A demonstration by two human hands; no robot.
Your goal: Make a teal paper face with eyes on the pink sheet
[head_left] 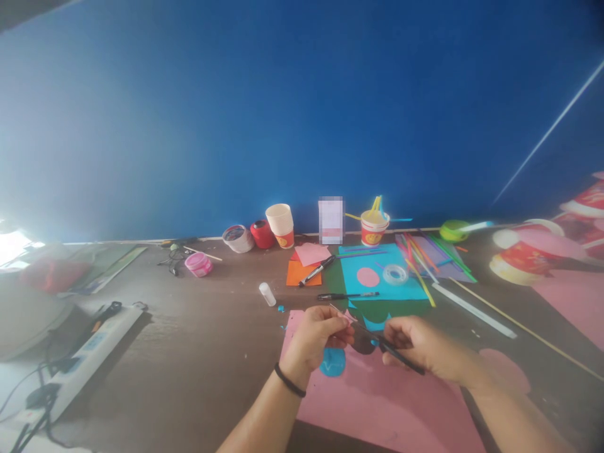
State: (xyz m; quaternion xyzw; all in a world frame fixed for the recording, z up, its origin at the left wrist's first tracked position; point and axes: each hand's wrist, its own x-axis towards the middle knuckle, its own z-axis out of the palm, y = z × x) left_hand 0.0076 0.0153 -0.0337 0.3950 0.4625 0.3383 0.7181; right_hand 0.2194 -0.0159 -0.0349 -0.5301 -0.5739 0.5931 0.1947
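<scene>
My left hand (325, 333), with a black band at the wrist, pinches a small piece of pink paper (349, 316) over a large pink sheet (391, 402). My right hand (415, 346) is closed round the black handles of a pair of scissors (401, 357), whose blades point left towards the pink piece. Just under my left hand a round blue piece (333, 363) lies on the pink sheet. A dark round shape (363, 343) shows between my hands; what it is I cannot make out.
Blue paper (415, 289) bears a tape roll (395, 274) and a pink circle. Pens, a white glue stick (267, 294) and orange paper (295, 274) lie nearby. Cups (375, 228) stand along the wall. Coloured strips and sticks lie right; a power strip (94, 352) lies left.
</scene>
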